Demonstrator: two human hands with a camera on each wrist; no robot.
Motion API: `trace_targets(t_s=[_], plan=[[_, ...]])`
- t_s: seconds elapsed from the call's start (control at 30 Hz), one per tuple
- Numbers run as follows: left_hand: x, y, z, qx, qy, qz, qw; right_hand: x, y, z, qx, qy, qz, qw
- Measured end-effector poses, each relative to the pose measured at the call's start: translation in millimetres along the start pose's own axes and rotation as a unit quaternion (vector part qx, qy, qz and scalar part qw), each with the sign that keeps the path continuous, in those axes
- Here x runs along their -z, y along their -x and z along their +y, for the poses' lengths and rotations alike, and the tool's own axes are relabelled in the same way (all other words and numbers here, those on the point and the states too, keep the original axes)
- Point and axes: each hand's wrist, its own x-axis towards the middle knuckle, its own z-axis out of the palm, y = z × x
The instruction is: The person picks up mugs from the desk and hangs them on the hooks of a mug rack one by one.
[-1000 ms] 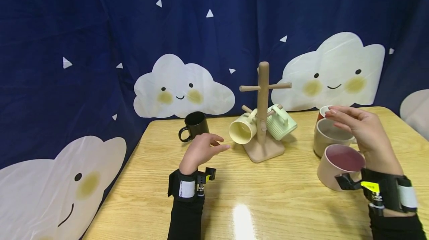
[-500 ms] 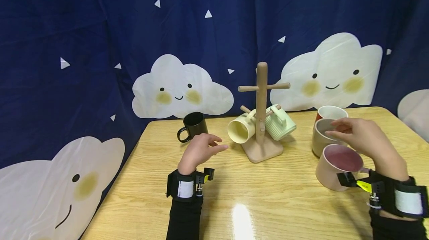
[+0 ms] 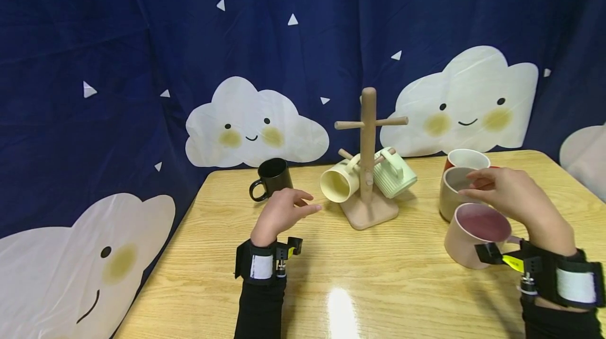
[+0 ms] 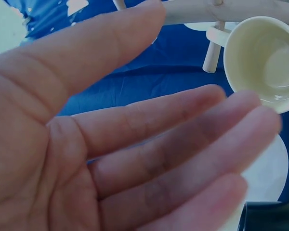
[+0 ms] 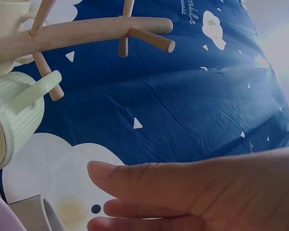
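Note:
My left hand (image 3: 281, 215) hovers in front of the black mug (image 3: 270, 180), fingers relaxed and palm bare in the left wrist view. Over the grey mug (image 3: 451, 199) is my right hand (image 3: 518, 197), loosely bent, with nothing visible between thumb and fingers; whether it touches the rim cannot be told. In front of the grey mug stands a pink mug (image 3: 461, 244). Behind is a red mug with a white inside (image 3: 467, 157). On the wooden mug tree (image 3: 368, 144), a cream mug (image 3: 338, 183) and a ribbed pale green mug (image 3: 395, 176) hang by their handles from lower pegs.
The mug tree's upper pegs (image 3: 393, 121) stick out bare to both sides. Its square base (image 3: 369, 215) rests on the wooden table (image 3: 369, 276). A dark blue curtain (image 3: 293, 55) with cloud faces hangs behind the table's back edge.
My right hand has come down from above the red mug to over the grey one, exposing the red mug. In the last half second it barely moves. The left hand stays put.

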Motion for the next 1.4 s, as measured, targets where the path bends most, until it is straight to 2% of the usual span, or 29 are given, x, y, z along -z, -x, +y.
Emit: trace_targets(t_s=[0.1,0.23,0.33,0.4,0.5,0.6,0.73,0.8,1.07,1.17,1.2,1.27,1.4], plan=[[0.9,0.6,0.1,0.006,0.036,0.034,0.9987,1,0.4,0,0.0,0.002,-0.001,1.0],[5.9,1.7,-4.6,0.031,0.085,0.11,0.9898,0,1.3,1,-0.004,-0.001,-0.006,1.0],[13.5,-3.7,-18.7,0.058,0.1,0.168,0.979,0,1.2,-1,-0.003,0.0,-0.004,1.0],[19.1,-13.3,-34.8,0.078,0.097,0.196,0.9727,0,1.1,-3,-0.001,0.002,0.0,1.0],[24.9,-29.5,-64.6,0.118,0.074,0.2,0.9699,1,1.0,-4,0.003,0.006,-0.003,1.0],[25.0,-43.0,-93.0,0.159,0.047,0.186,0.9686,1,1.1,-4,0.006,0.004,-0.009,0.9999],[18.1,-51.5,-119.4,0.203,0.023,0.182,0.9617,-1,0.4,-6,0.006,-0.002,-0.018,0.9998],[14.0,-52.8,-128.0,0.214,0.011,0.184,0.9592,-3,-0.2,-8,0.012,-0.006,-0.016,0.9998],[5.2,-55.7,-145.3,0.211,-0.001,0.175,0.9618,-8,-1.5,-14,0.034,-0.003,-0.006,0.9994],[-1.4,-62.7,-161.4,0.208,-0.005,0.177,0.9621,-8,-1.9,-15,0.034,-0.003,-0.008,0.9994],[-7.1,-67.4,-173.9,0.194,-0.004,0.192,0.962,-8,-2.0,-15,0.033,-0.003,-0.008,0.9994],[-11.1,-70.7,-181.2,0.192,0.0,0.197,0.9614,-8,-2.2,-16,0.03,-0.004,-0.011,0.9995],[-12.3,-67.5,-177.2,0.186,0.02,0.211,0.9595,-8,-2.1,-15,0.023,-0.005,-0.018,0.9996]])
